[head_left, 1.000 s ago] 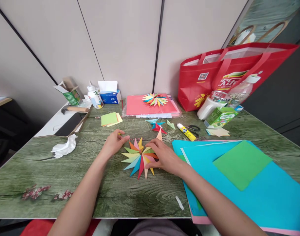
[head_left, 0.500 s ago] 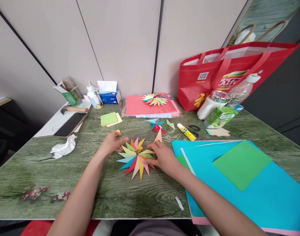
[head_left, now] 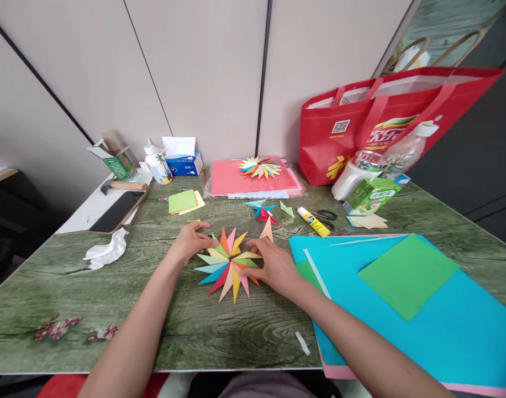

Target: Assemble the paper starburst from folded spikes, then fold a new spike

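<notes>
A many-coloured paper star (head_left: 227,264) lies flat on the green wood-grain table (head_left: 112,298). My left hand (head_left: 189,241) rests at its upper left edge, fingers curled with the tips on a yellow-green point. My right hand (head_left: 273,265) lies over the star's right side, fingers spread and pressing down on the points. A loose peach paper point (head_left: 269,229) stands just beyond my right hand. More folded points in teal, red and green (head_left: 264,211) lie farther back.
A second finished star (head_left: 259,167) sits on a pink paper stack. A glue stick (head_left: 313,221) and scissors (head_left: 326,216) lie right of centre. Blue and green sheets (head_left: 402,287) cover the right. A red bag (head_left: 385,121), sticky notes (head_left: 183,201), tissue (head_left: 107,250) and phone (head_left: 114,210) surround.
The star has been turned and slid a little to the left under both hands. My hands stayed on its edges.
</notes>
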A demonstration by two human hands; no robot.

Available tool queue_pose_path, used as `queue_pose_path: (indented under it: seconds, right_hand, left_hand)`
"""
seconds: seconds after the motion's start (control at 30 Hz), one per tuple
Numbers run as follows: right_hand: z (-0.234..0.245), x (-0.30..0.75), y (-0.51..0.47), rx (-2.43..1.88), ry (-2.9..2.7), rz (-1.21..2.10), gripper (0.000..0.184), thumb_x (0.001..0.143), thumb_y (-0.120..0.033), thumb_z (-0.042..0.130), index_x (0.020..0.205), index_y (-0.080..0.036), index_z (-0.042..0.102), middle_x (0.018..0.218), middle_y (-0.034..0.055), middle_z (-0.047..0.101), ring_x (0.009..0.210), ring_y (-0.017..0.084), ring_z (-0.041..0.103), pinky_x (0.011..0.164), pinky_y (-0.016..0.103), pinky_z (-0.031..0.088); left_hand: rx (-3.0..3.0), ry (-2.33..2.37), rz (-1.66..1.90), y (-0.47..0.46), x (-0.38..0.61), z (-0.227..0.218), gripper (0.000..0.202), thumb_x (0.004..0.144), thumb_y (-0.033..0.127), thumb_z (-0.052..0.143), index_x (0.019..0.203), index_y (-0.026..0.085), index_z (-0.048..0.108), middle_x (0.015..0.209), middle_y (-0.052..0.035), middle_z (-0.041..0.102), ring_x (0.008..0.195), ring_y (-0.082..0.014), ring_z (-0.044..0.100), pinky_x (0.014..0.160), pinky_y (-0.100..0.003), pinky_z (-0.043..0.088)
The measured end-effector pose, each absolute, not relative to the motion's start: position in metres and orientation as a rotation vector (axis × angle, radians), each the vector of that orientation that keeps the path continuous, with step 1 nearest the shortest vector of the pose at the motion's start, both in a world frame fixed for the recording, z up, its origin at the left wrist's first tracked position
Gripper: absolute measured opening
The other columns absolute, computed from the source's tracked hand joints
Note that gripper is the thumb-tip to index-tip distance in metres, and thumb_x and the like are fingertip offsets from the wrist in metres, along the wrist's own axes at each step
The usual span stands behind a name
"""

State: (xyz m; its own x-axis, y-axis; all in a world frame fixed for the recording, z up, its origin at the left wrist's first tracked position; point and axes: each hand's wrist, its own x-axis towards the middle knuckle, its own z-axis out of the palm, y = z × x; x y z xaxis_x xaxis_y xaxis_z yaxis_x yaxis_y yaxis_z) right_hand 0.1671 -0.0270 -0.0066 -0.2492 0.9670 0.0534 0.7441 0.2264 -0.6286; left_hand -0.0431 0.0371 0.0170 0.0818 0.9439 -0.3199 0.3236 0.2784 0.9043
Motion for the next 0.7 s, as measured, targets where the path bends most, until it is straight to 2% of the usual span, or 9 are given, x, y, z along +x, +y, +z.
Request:
queue_pose_path:
  seconds: [0.2,0.47,0.57,0.7]
  right_hand:
    - [-0.012,0.168,-0.023,-1.522,-1.8,0.911,0.075,0.058,-0.038,0.072,0.122,-0.019,0.038,0.099,0.0073,0.058,0.073,0.017,0.054,0.066,0.033,0.045]
    - [-0.018,0.157,-0.016,-1.154,-1.207,1.39,0.078,0.06,-0.033,0.072,0.124,-0.02,0.03,0.095,0.0061,0.064,0.089,0.019,0.061,0.079,0.036,0.048]
    - [-0.016,0.153,-0.014,-1.167,-1.097,1.532,0.083,0.057,-0.031,0.074,0.125,-0.019,0.028,0.083,0.0032,0.066,0.084,0.02,0.064,0.077,0.036,0.049]
    - [-0.014,0.152,-0.013,-1.229,-1.085,1.573,0.079,0.053,-0.03,0.076,0.12,-0.019,0.037,0.076,0.0019,0.067,0.078,0.023,0.065,0.07,0.037,0.05]
  left_hand:
    - [1.258,1.406,0.759,0.035,-0.042,0.025,0.068,0.04,0.028,0.08,0.098,0.014,0.048,0.054,0.0031,0.061,0.044,-0.0114,0.054,0.044,-0.023,0.041]
    - [1.323,1.328,0.777,0.027,-0.035,0.034,0.063,0.046,0.027,0.078,0.1,0.016,0.047,0.056,0.004,0.062,0.047,-0.0113,0.055,0.045,-0.022,0.043]
    - [1.34,1.32,0.787,0.026,-0.033,0.034,0.063,0.046,0.03,0.078,0.099,0.016,0.048,0.057,0.0035,0.062,0.048,-0.0118,0.056,0.045,-0.022,0.042]
    - [1.34,1.322,0.792,0.027,-0.032,0.033,0.067,0.047,0.036,0.077,0.103,0.016,0.046,0.061,0.0015,0.063,0.052,-0.0143,0.058,0.047,-0.024,0.043]
